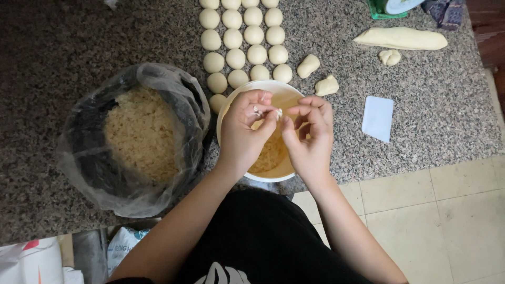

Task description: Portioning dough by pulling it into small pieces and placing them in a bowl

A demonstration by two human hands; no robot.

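The speckled granite counter (pixel 63 42) fills most of the view from 9 o'clock round to 3 o'clock, with pale floor tiles (pixel 447 210) at 4 to 5 o'clock. At 9 o'clock sits a black container lined with a clear plastic bag (pixel 84 158), full of crumbly yellowish filling (pixel 142 131). Just right of it, near the centre, stands a white bowl (pixel 273 87) holding more of the same filling. At 12 o'clock lie rows of small dough balls (pixel 244 39); at 1 to 2 o'clock a long dough log (pixel 402 38), and at 3 o'clock a white plastic scraper (pixel 377 118). Above the bowl, the left hand (pixel 244 134) and right hand (pixel 310 137) meet, fingertips touching. Each grip is pinched on a small piece of dough (pixel 279 112) held between them over the bowl's upper half.
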